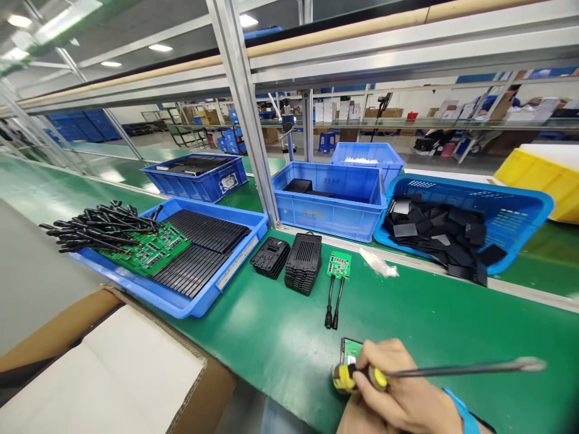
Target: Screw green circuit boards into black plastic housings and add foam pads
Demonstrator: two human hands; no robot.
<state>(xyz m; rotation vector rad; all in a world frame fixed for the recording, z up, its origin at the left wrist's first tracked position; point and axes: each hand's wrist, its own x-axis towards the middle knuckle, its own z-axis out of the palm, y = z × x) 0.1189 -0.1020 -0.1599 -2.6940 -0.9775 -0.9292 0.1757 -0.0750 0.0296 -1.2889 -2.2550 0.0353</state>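
Green bench mat [280, 337]: covers the long worktable, and everything below rests on it.
Blue tray [190, 301]: the largest thing near the person, on the left, filled with rows of black plates, a green board and a bundle of black leads.
Blue basket [520, 211]: to the right, holding loose black covers.
Black housings [304, 262]: two stacks just beside the tray.
Wired board [339, 265]: lies flat beside the stacks, its two black leads trailing toward the person.
Screwdriver [443, 369]: long axis runs nearly level across the view, yellow-and-black handle at left, metal shaft pointing right, tip blurred and clear of the mat. It looks stiff and light, and the ribbed handle looks the safe place to hold it.
Right hand [402, 392]: at the bottom edge, fingers closed around the screwdriver handle; a blue band sits at the wrist.
Small green board [349, 349]: lies flat on the mat, half hidden just behind the right hand. It is likely thin, light and fragile; the edges are best for lifting.
Left hand: out of sight.
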